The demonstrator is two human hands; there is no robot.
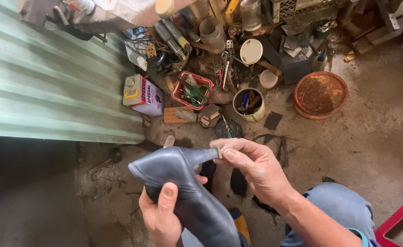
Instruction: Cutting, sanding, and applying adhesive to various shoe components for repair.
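A dark grey high-heeled shoe (183, 183) is held upside down in front of me, sole up, heel pointing right. My left hand (161, 217) grips the shoe around its middle from below, thumb on the sole. My right hand (256, 167) pinches the tip of the heel (216, 152) between thumb and forefinger, where a small pale heel cap sits. My knee in blue jeans (338, 206) shows at the lower right.
On the dirt floor ahead lie a metal adhesive can (142, 95), a red basket of tools (192, 89), a tin with tools (249, 104), a rusty round dish (320, 93) and scattered jars. A green corrugated sheet (50, 77) covers the left. A red stool edge (400, 215) is at right.
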